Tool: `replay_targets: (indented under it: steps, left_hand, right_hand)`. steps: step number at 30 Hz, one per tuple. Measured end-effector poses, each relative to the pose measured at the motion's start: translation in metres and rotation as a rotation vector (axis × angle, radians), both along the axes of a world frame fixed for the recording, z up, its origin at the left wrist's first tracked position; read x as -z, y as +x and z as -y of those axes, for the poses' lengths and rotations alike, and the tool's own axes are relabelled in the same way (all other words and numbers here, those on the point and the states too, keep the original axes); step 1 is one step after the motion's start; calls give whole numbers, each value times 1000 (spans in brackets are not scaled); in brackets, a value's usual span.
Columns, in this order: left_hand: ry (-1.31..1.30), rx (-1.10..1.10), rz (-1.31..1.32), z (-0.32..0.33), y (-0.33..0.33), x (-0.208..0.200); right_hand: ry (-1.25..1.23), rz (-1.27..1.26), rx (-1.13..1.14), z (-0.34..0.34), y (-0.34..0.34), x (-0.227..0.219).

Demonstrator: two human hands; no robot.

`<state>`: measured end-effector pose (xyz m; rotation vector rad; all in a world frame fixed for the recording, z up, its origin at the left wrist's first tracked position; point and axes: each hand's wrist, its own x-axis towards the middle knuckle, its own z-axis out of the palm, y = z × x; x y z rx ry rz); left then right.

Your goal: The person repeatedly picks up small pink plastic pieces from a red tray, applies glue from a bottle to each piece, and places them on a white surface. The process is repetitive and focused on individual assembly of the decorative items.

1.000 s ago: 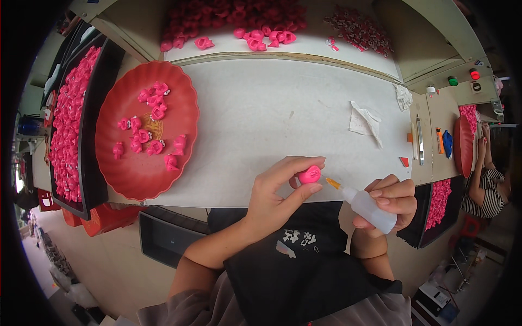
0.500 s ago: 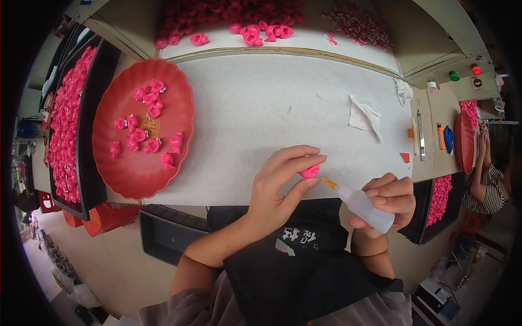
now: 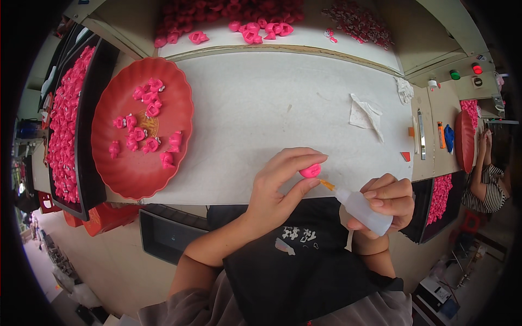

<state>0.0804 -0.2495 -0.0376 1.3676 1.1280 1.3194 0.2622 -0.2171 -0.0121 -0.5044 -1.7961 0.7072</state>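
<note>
Between the thumb and fingers of my left hand is a small rounded pink plastic piece, held above the near edge of the white work surface. My right hand is closed around a translucent white squeeze bottle, tilted with its tip up and to the left. Its narrow amber nozzle ends just below the pink piece, close to my left thumb. Whether the tip touches the piece I cannot tell. To the left, a red scalloped tray holds several small pink figures.
A black bin full of pink parts stands at the far left. Along the back, a shelf holds pink pieces and small mixed parts. A crumpled white cloth lies at right. Another person sits beyond, far right.
The squeeze bottle has shifted very slightly left, its nozzle moving a little closer to my left thumb. The pink piece has turned slightly in my left fingers.
</note>
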Motion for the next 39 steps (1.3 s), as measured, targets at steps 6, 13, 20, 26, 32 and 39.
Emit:
replay_targets:
  steps: [6, 13, 20, 26, 32, 39]
  left_hand:
    - [-123, -9, 150, -4, -8, 2]
    - [-234, -46, 345, -12, -21, 5]
    - [-253, -12, 334, -15, -18, 4]
    - [-197, -36, 282, -14, -20, 7]
    - [-125, -20, 228, -7, -20, 8]
    - [15, -60, 45, -4, -8, 0]
  right_hand:
    - [-140, -201, -35, -32, 15, -1]
    - [-581, 128, 10, -146, 15, -9]
    - [-95, 738, 517, -236, -28, 36]
    - [6, 783, 543, -223, -38, 40]
    - [-654, 224, -40, -109, -38, -18]
    - [-334, 365, -239, -45, -33, -19]
